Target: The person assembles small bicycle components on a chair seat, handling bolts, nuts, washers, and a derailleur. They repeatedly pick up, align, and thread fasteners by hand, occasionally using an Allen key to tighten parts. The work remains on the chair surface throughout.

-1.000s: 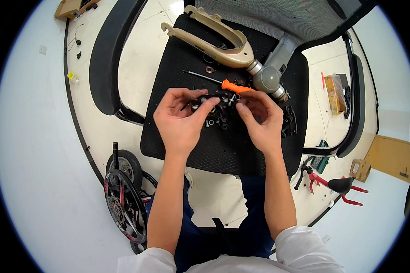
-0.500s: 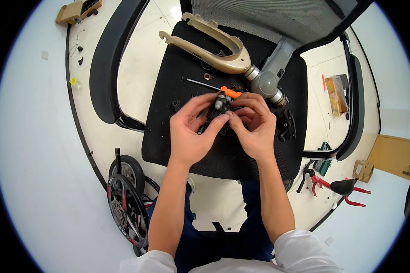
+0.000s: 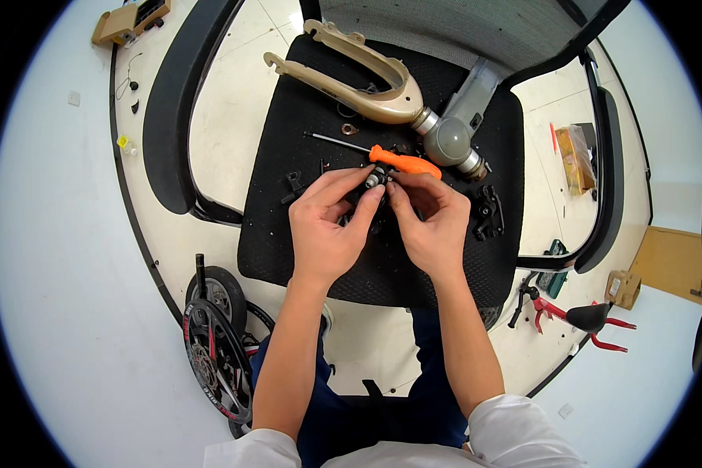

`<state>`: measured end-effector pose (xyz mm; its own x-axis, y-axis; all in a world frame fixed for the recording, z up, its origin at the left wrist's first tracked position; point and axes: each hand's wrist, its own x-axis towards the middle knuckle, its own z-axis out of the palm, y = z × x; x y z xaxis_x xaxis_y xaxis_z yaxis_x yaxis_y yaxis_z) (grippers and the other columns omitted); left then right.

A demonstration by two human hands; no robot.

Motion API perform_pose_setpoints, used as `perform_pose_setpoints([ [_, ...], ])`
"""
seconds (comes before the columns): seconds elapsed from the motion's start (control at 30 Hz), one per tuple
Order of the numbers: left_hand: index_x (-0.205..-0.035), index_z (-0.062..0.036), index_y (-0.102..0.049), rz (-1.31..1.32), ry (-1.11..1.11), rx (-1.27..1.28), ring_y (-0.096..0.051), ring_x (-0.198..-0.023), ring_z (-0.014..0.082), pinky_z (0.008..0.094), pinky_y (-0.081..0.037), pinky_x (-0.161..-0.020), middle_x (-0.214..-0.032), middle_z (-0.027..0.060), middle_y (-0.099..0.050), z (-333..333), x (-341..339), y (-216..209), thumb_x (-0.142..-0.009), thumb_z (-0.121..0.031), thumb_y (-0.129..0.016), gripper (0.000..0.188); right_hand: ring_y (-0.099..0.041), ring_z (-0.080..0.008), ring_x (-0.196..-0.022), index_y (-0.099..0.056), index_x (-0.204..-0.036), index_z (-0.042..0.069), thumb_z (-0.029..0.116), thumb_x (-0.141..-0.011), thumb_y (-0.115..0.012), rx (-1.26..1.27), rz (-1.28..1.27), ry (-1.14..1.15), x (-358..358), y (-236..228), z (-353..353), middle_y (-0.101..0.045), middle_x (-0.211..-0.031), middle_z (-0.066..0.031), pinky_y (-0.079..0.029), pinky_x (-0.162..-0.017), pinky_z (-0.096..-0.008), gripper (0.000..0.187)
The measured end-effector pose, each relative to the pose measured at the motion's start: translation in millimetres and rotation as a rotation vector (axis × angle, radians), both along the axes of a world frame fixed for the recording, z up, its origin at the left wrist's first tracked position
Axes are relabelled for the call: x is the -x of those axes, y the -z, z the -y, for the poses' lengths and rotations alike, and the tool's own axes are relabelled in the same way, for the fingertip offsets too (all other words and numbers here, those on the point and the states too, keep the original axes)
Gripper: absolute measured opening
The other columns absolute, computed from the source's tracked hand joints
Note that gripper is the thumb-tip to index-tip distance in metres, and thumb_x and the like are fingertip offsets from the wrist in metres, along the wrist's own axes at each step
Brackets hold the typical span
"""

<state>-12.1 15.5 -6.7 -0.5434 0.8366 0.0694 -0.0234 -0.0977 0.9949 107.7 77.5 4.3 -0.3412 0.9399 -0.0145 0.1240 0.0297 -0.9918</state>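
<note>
Above the black chair seat (image 3: pixel 288 249), my left hand (image 3: pixel 325 230) and my right hand (image 3: pixel 433 230) meet with fingers closed on a small black part with a silver end (image 3: pixel 375 179). Both thumbs and fingertips pinch it, and they hide much of its shape. Just beyond lies a screwdriver (image 3: pixel 405 161) with an orange handle, its shaft pointing left. Farther back, a beige bicycle fork (image 3: pixel 394 105) rests on the seat, joined to a grey rounded head piece (image 3: pixel 448 142). A black metal mechanism (image 3: pixel 489 213) lies right of my right hand.
Armrests (image 3: pixel 168 117) flank the seat. Small black pieces (image 3: pixel 294 186) and a copper-coloured ring (image 3: pixel 349 129) lie on it. Bicycle wheels (image 3: pixel 210 359) stand at the lower left. On the floor to the right are a red frame part (image 3: pixel 550 310) and a cardboard box (image 3: pixel 624 288).
The small part has been turned, and its silver end now sits lower between my fingertips. My right hand has shifted slightly down and left, uncovering more of the screwdriver's orange handle.
</note>
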Motion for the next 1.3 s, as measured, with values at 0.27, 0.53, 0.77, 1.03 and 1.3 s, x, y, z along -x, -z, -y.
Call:
perform_pose_setpoints([
  [0.27,-0.111,0.002,-0.071,-0.161,-0.014,0.017,-0.067,-0.081,0.011,0.0219,-0.053,-0.064,-0.102,0.0102,-0.07,1.2,1.0,3.8,-0.085,-0.004,-0.074,0.027,-0.069,-0.0121,-0.078,-0.068,-0.093,-0.007,0.004,-0.088,-0.07,0.106,-0.009,0.029,-2.5,1.8,-6.8,-0.072,-0.087,-0.0093,-0.055,-0.075,-0.0262,0.012],
  [0.53,-0.11,0.0018,-0.071,-0.211,-0.035,-0.02,-0.066,-0.084,0.0115,0.022,-0.052,-0.066,-0.102,0.009,-0.069,-0.5,0.4,4.8,-0.085,-0.002,-0.072,0.025,-0.067,-0.01,-0.081,-0.067,-0.098,-0.006,0.004,-0.089,-0.07,0.028,-0.084,-0.004,-2.0,5.4,-4.9,-0.071,-0.087,-0.0067,-0.054,-0.077,-0.0254,0.014],
  [0.77,-0.111,0.0012,-0.069,-0.117,-0.031,-0.02,-0.066,-0.086,0.0117,0.022,-0.051,-0.067,-0.102,0.0092,-0.069,1.3,1.8,4.3,-0.087,-0.001,-0.07,0.025,-0.062,-0.0082,-0.079,-0.066,-0.096,-0.005,0.003,-0.09,-0.069,0.138,0.035,-0.077,-4.9,3.8,-9.0,-0.068,-0.089,-0.0049,-0.051,-0.076,-0.0243,0.011],
  [1.03,-0.115,0.0057,-0.066,-0.161,0.045,-0.007,-0.064,-0.098,0.014,0.0237,-0.054,-0.079,-0.111,0.0109,-0.065,2.6,1.6,6.1,-0.089,0.006,-0.066,0.026,-0.06,-0.0062,-0.076,-0.066,-0.093,-0.004,0.007,-0.091,-0.068,0.175,-0.121,0.004,-6.6,3.2,-10.9,-0.065,-0.084,-0.0026,-0.049,-0.071,-0.0223,0.012],
  [1.3,-0.115,0.0048,-0.067,-0.254,0.05,-0.038,-0.065,-0.098,0.014,0.0232,-0.054,-0.077,-0.113,0.0119,-0.065,1.9,1.4,7.0,-0.088,0.006,-0.067,0.026,-0.056,-0.0048,-0.069,-0.066,-0.091,-0.005,0.01,-0.092,-0.068,0.077,-0.145,0.019,-3.3,3.0,-9.1,-0.065,-0.078,-0.0008,-0.048,-0.067,-0.0217,0.015],
])
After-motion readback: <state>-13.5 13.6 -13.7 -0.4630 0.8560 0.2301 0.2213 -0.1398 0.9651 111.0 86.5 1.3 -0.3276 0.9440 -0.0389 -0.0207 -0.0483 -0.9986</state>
